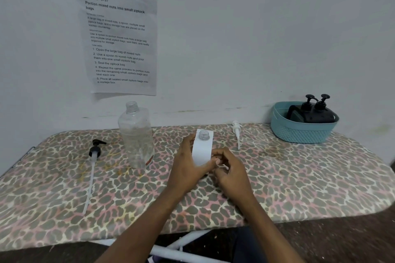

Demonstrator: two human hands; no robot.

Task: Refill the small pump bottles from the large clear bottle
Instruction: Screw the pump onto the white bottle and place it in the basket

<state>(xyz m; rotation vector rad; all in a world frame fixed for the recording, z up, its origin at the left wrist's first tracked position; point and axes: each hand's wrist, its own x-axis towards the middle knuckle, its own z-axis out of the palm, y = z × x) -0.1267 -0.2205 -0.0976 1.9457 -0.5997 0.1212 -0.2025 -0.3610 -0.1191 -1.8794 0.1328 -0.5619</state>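
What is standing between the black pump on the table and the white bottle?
The large clear bottle, uncapped, stands between the black pump and the white bottle, as the head view shows.

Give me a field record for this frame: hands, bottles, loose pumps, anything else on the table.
held item: small white plastic bottle, neck open, pump off
hands: left hand grips its side; right hand curls round its lower end
source: large clear plastic bottle, upright, uncapped, left of the hands
loose pumps: black pump with long tube lying far left; white pump lying right of the hands
basket: teal plastic basket, back right, holding two black pump bottles
surface: leopard-print table cover
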